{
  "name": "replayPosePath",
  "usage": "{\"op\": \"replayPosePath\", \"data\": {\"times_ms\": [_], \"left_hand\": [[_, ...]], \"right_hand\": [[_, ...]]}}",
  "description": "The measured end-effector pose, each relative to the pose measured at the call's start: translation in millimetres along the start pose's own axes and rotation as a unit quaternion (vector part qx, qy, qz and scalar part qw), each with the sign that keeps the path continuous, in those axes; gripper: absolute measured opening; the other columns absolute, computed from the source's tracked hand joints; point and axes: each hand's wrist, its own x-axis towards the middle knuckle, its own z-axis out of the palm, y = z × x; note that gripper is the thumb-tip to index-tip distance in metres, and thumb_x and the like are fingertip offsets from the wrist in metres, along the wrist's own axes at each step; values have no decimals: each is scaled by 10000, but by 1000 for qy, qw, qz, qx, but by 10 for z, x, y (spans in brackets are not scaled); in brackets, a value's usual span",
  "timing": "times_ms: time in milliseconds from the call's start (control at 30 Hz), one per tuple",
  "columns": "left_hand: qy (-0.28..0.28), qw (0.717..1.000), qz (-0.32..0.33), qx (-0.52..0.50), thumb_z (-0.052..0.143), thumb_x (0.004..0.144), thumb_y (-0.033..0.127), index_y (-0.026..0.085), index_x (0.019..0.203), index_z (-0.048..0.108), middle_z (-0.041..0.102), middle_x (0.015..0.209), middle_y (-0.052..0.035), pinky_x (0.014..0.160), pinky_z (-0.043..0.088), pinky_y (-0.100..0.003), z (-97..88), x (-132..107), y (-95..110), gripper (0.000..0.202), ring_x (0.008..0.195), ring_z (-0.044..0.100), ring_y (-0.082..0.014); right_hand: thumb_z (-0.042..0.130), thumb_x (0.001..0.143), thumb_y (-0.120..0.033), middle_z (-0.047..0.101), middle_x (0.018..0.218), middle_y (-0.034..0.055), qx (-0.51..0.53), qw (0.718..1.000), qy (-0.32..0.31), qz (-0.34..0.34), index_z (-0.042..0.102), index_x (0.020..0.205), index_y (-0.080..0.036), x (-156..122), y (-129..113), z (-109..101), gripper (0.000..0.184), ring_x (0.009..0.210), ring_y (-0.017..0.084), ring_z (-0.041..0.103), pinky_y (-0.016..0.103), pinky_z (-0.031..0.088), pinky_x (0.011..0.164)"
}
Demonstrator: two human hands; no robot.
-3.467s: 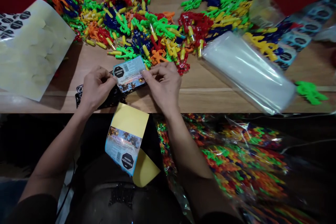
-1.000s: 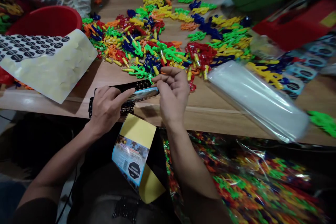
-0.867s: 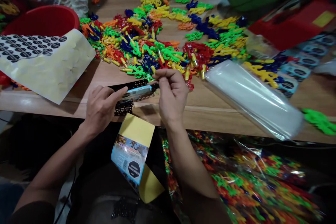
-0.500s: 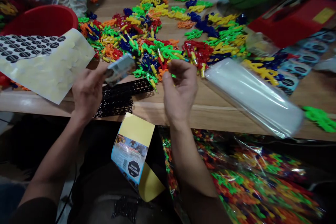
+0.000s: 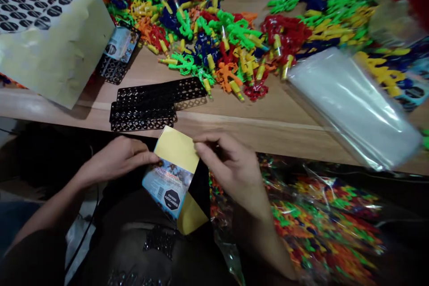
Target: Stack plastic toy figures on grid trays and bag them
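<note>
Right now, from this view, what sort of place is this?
Probably a small toy-packing workbench. A wooden table holds heaps of coloured plastic toy pieces, with a stack of clear bags and a sticker sheet nearby, and a printed card is in hand.

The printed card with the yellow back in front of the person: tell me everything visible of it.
The card looks like thin, glossy paper, apparently folded, and sits tilted against the person's dark clothing just below the table edge. A plain yellow panel lies uppermost. Below it, a blue-edged printed panel shows a busy picture and small text, with a black octagonal seal reading "AZUCARES". A yellow flap sticks out underneath. The left hand's fingertips touch its left side; the right hand's fingers touch its right edge.
</note>
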Motion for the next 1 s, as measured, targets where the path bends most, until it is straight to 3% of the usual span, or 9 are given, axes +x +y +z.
{"op": "replayPosePath", "data": {"times_ms": [33, 100, 200, 267, 400, 533, 600, 767, 1000], "left_hand": [[-34, 996, -19, -83, 656, 982, 524, 205, 847, 777, 753, 782, -19, 658, 449, -280, 86, -23, -52, 367, 702, 661, -164], [-37, 970, -63, -232, 791, 875, 495, 203, 1033, 775, 790, 930, -39, 765, 511, -297, 230, -15, -175, 333, 835, 708, -187], [-22, 928, -110, -356, 919, 736, 422, 187, 1170, 733, 748, 889, -10, 777, 507, -291, 402, 33, -309, 527, 805, 678, -162], [-27, 915, -112, -387, 927, 733, 384, 180, 1147, 759, 701, 809, 18, 727, 460, -258, 503, 48, -327, 491, 729, 618, -126], [17, 883, -90, -460, 919, 743, 342, 192, 1017, 816, 642, 737, 37, 686, 404, -241, 701, 53, -246, 329, 672, 537, -95], [76, 835, -71, -541, 960, 670, 294, 202, 931, 819, 729, 874, 6, 809, 470, -268, 866, 88, -121, 311, 781, 602, -111], [97, 820, -63, -561, 968, 668, 363, 184, 891, 809, 745, 900, -16, 831, 486, -284, 914, 119, -58, 327, 810, 618, -128], [191, 819, -63, -537, 890, 693, 605, 130, 734, 727, 626, 721, -7, 655, 401, -256, 966, 204, 62, 503, 680, 508, -114], [307, 858, -21, -412, 654, 831, 433, 146, 658, 670, 572, 735, -12, 661, 367, -270, 1056, 229, 77, 336, 708, 506, -129]], "right_hand": [[662, 1035, -238, 751, 982, 17, -4, 999, -31, -20, 718, 1060, -263, -34, -59, 6, 66, 889, 196, 712, 346, 588, 770], [671, 1048, -230, 747, 1037, 28, -8, 994, -91, -56, 703, 1118, -258, -90, -158, 25, 82, 969, 205, 718, 357, 597, 833], [702, 1043, -283, 741, 1129, 66, -62, 983, -153, -80, 678, 1228, -231, -159, -218, 77, 193, 1060, 247, 697, 418, 588, 926], [697, 1041, -293, 733, 1170, 100, -123, 976, -163, -78, 668, 1275, -211, -199, -190, 127, 249, 1089, 288, 673, 471, 575, 952], [670, 1040, -258, 724, 1162, 139, -194, 970, -126, -76, 682, 1280, -172, -251, -83, 238, 256, 1056, 331, 650, 518, 571, 920], [636, 1042, -193, 719, 1114, 138, -210, 970, -62, -101, 707, 1270, -152, -285, -68, 331, 242, 1000, 309, 630, 487, 579, 874], [614, 1043, -144, 710, 1075, 123, -222, 967, -26, -126, 719, 1265, -166, -302, -80, 372, 246, 960, 281, 618, 445, 582, 832], [639, 1016, -66, 679, 1031, 83, -204, 961, 22, -184, 714, 1280, -184, -333, -7, 491, 299, 898, 205, 656, 341, 593, 787], [690, 972, -38, 702, 1054, 71, -175, 959, 78, -210, 710, 1103, -200, -366, 124, 642, 209, 926, 187, 704, 298, 602, 818]]}}
